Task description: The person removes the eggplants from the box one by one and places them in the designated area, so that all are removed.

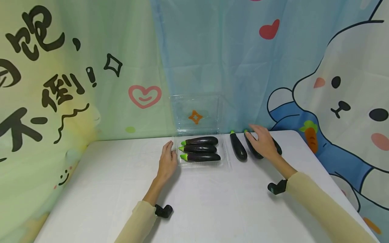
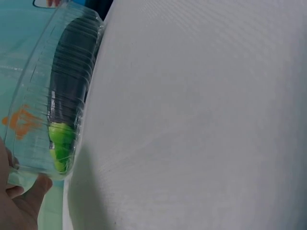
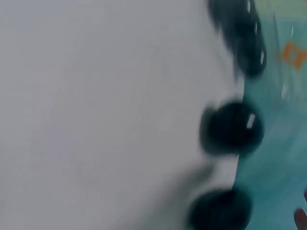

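Note:
A clear plastic clamshell box point(image 1: 225, 158) stands with its lid point(image 1: 197, 101) raised against the backdrop. Three dark purple eggplants with green stem ends lie side by side in its base, the front one point(image 1: 202, 157) nearest me. My left hand point(image 1: 168, 161) rests at the box's left side, its thumb point(image 2: 41, 187) touching the plastic. To the right of the box, an eggplant point(image 1: 238, 146) lies on the table. My right hand point(image 1: 262, 143) hovers with spread fingers over two more, a middle eggplant point(image 1: 253, 146) and a right one point(image 1: 277, 147), both partly hidden. The right wrist view is blurred.
The white-covered table point(image 1: 121, 189) spreads toward me from the box. Directly behind its far edge hangs a printed cloth backdrop point(image 1: 194, 50), with a cartoon figure at the right.

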A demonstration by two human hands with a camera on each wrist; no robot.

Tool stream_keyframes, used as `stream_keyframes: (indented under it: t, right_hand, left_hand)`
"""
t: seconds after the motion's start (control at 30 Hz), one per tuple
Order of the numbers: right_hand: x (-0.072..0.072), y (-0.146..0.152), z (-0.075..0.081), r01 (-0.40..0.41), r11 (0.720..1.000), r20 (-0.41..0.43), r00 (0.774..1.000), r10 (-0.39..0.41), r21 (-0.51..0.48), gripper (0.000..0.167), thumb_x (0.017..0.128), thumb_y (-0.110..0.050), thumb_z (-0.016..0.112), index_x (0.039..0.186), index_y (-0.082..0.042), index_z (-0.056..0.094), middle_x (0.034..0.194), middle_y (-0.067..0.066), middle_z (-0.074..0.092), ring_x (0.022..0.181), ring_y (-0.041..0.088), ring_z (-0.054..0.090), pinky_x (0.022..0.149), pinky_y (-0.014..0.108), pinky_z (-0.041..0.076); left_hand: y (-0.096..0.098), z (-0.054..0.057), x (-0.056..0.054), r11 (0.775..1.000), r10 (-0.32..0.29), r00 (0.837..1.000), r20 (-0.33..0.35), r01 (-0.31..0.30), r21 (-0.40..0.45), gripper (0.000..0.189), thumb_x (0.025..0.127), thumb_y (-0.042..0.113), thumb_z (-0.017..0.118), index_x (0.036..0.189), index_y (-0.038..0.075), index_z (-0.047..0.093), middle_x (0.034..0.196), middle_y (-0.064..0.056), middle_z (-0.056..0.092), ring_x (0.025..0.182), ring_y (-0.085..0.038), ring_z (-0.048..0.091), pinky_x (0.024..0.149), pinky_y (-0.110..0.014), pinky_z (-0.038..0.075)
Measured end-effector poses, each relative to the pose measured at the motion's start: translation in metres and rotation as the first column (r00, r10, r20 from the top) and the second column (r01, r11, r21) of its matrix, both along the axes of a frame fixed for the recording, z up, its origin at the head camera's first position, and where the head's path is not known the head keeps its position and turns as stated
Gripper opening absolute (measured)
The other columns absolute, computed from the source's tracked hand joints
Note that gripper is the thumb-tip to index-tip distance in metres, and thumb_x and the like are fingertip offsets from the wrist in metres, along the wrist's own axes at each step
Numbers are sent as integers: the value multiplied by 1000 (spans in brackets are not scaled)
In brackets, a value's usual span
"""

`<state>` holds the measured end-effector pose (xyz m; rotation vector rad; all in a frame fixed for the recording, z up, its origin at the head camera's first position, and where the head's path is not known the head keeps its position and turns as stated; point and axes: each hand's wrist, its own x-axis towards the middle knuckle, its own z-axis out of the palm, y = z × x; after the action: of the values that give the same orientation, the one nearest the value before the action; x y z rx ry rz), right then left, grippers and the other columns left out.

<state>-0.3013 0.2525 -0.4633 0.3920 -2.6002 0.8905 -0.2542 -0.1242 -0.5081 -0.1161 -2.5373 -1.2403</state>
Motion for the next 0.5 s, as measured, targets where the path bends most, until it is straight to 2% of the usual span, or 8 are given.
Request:
stream_keyframes:
  t: [0.1, 0.17, 0.33, 0.5]
  right_hand:
    - [15, -23, 5, -117, 993, 37, 992, 117, -1, 48, 97, -27, 57, 138, -2, 52, 140, 22, 53, 131, 42, 44, 109, 60, 32]
    - [25, -37, 8, -192, 981, 60, 979, 192, -11, 47, 95, -25, 59, 138, -5, 53, 139, 19, 55, 130, 39, 47, 107, 59, 36]
    - [44, -66, 11, -357, 932, 103, 926, 362, -63, 44, 93, -19, 63, 135, -8, 57, 136, 13, 59, 128, 34, 52, 105, 55, 42]
    - [53, -84, 14, -465, 883, 128, 874, 469, -60, 44, 93, -20, 63, 135, -9, 57, 137, 11, 59, 128, 33, 53, 103, 56, 44]
  left_hand:
    - [0, 0, 0, 1000, 4, 1000, -4, -4, -2, 46, 98, 8, 41, 141, -5, 43, 148, -15, 42, 133, -30, 47, 109, -45, 40]
    - [0, 1, 0, 1000, -1, 1000, -10, 1, 0, 46, 97, 8, 41, 141, -6, 43, 148, -16, 42, 134, -30, 46, 109, -46, 40]
    - [1, 2, -1, 1000, -9, 1000, -14, 9, -8, 45, 98, 8, 40, 141, -7, 43, 147, -17, 42, 136, -31, 45, 111, -46, 39]
    - [0, 1, 0, 1000, 4, 1000, -20, -4, -9, 45, 97, 8, 41, 140, -7, 44, 147, -17, 43, 136, -31, 44, 111, -45, 39]
